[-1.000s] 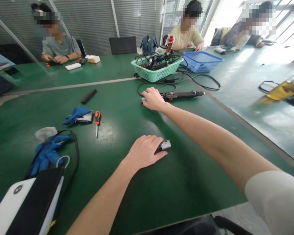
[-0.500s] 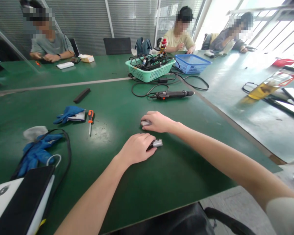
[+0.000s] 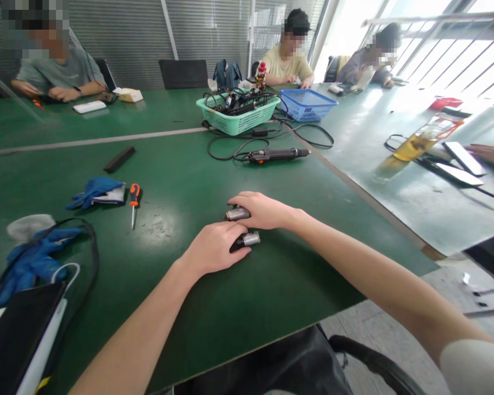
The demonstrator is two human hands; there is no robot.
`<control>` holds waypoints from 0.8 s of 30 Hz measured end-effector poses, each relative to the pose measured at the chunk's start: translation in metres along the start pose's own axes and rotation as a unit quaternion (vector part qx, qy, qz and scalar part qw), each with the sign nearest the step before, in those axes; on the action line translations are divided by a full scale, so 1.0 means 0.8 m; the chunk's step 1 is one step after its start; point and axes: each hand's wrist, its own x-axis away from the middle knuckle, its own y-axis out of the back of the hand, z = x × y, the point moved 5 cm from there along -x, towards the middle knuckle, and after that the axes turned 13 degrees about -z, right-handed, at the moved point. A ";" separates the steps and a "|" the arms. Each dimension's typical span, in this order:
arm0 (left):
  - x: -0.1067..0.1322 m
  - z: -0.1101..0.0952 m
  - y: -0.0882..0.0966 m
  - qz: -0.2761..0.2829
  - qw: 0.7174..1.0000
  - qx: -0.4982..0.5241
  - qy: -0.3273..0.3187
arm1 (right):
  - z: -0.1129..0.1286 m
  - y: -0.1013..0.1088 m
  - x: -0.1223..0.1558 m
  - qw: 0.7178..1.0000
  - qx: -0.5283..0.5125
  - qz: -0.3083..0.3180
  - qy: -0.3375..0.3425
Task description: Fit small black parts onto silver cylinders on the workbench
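My left hand (image 3: 214, 249) lies on the green tabletop (image 3: 296, 285), its fingers over a small metal cylinder with a dark end (image 3: 249, 238). My right hand (image 3: 265, 211) holds a similar silver cylinder (image 3: 236, 214) just beyond it. Its fingers cover the top of that cylinder, which rests near my left fingertips. The two hands almost touch, and the cylinders lie side by side, slightly apart. Part of each cylinder is hidden under the fingers.
An orange-handled screwdriver (image 3: 134, 200), a blue glove (image 3: 94, 192) and a black bar (image 3: 119, 159) lie to the left. Further back are an electric screwdriver (image 3: 275, 155) with its cable, a green basket of cables (image 3: 237, 116) and a blue basket (image 3: 307, 104). Co-workers sit beyond.
My right hand has moved toward me and closer to my left hand, bringing its cylinder beside the other one. The whole view has shifted as my head turned.
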 end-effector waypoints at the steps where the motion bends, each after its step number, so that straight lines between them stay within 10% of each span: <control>1: 0.000 0.001 0.001 0.000 1.000 -0.005 0.003 | 0.001 0.008 0.005 1.000 -0.004 -0.009 0.000; 7: -0.002 0.014 0.005 0.002 1.000 -0.017 0.018 | 0.017 0.040 0.048 0.990 -0.038 -0.133 -0.028; 14: -0.005 0.020 0.000 0.003 1.000 -0.011 -0.002 | 0.036 0.008 0.061 0.998 0.001 -0.017 0.055; 24: -0.009 0.019 0.003 -0.010 1.000 -0.010 0.004 | 0.026 0.006 0.067 0.999 0.006 -0.007 0.038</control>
